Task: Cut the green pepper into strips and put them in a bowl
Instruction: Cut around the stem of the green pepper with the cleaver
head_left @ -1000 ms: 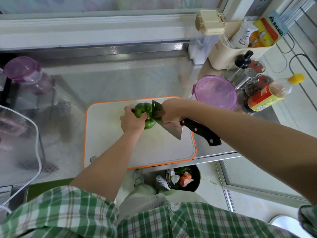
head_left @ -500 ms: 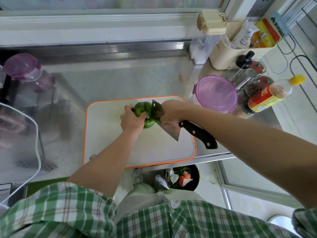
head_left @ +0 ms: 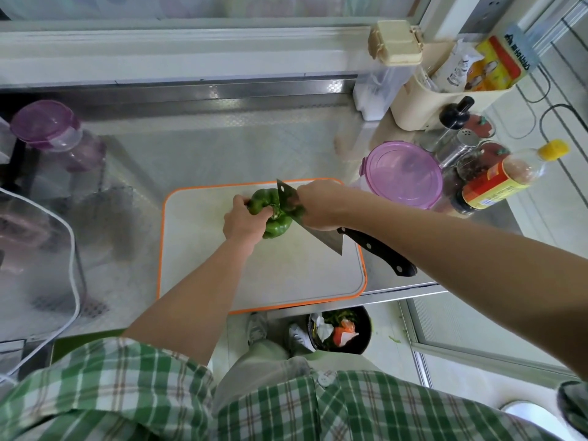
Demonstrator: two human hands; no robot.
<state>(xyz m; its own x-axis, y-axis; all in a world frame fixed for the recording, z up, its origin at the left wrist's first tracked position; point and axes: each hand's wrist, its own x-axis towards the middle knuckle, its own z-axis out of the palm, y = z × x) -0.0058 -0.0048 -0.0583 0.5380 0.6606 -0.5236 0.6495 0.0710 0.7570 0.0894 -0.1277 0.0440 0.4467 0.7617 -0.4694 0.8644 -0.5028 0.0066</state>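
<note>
A whole green pepper (head_left: 273,225) lies stem-up at the far middle of the white cutting board (head_left: 286,281) with its orange rim. My left hand (head_left: 243,222) grips the pepper's left side. A cleaver (head_left: 321,238) has its blade set into the pepper just right of the stem, and its black handle sticks out free toward the board's right edge. My right hand (head_left: 318,205) is curled over the back of the blade, right of the pepper. What its fingers touch underneath is hidden.
A purple-lidded container (head_left: 402,173) stands just right of the board, with sauce bottles (head_left: 499,183) and shakers behind it. Another purple-lidded jar (head_left: 51,132) is far left. On the floor below the counter edge sits a black bin (head_left: 340,329) with scraps.
Both hands stay at the pepper with the blade in the same spot. Only the cleaver's handle has swung slightly.
</note>
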